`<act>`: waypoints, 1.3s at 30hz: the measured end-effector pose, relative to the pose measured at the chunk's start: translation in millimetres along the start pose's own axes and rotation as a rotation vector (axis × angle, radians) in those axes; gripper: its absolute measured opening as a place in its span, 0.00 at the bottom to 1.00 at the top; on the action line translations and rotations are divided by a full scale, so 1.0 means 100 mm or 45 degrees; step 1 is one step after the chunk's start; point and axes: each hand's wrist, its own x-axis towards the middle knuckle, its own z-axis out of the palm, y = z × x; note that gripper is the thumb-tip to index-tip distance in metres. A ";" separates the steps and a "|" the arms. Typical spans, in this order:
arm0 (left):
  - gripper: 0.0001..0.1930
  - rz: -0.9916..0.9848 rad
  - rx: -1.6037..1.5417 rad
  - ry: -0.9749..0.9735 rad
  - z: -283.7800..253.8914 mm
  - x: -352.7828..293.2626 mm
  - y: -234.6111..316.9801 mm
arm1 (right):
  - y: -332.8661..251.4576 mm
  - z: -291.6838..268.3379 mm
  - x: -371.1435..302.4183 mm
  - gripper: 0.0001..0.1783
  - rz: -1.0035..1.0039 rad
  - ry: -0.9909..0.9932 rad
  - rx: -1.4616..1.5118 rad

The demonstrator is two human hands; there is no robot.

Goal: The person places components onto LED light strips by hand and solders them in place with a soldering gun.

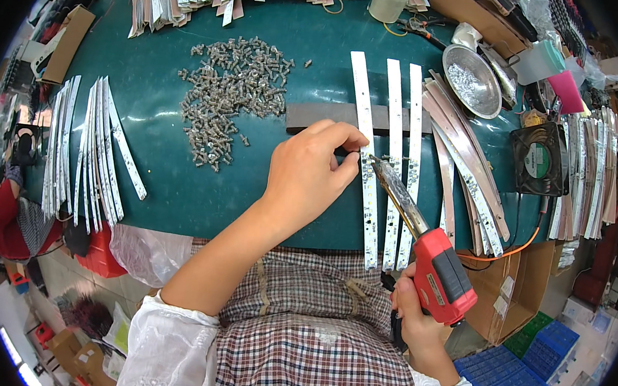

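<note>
My right hand (pixel 418 321) grips a red and black soldering gun (pixel 444 276). Its metal tip points up and left, close to the leftmost of three white LED strip boards (pixel 369 219) lying side by side. My left hand (pixel 315 161) is closed in a pinch at that board's left edge; what it holds between thumb and forefinger is too small and hidden to name. The boards' upper parts rest across a dark flat bar (pixel 308 114); their lower ends reach the table's near edge. A heap of small metallic parts (pixel 234 89) lies left of my left hand.
More strips lie in groups at the left (pixel 101 155) and right (pixel 470 169) of the green table (pixel 157 181). A metal bowl (pixel 472 81), pliers (pixel 427 34), a tape roll (pixel 388 2) and a black fan (pixel 539 159) stand around the far and right sides.
</note>
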 end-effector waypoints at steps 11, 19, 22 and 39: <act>0.10 -0.014 -0.047 0.015 0.01 -0.02 0.00 | 0.08 0.05 0.07 0.05 0.015 -0.096 0.032; 0.10 0.025 -0.052 0.037 0.03 0.00 -0.03 | 0.12 0.07 0.06 0.05 -0.023 -0.049 -0.096; 0.09 0.032 -0.050 0.049 0.03 0.00 -0.05 | 0.08 0.03 0.06 0.07 0.020 -0.009 -0.152; 0.09 0.028 -0.049 0.052 0.02 0.00 0.00 | -0.20 -0.17 0.03 0.12 -0.206 0.372 0.151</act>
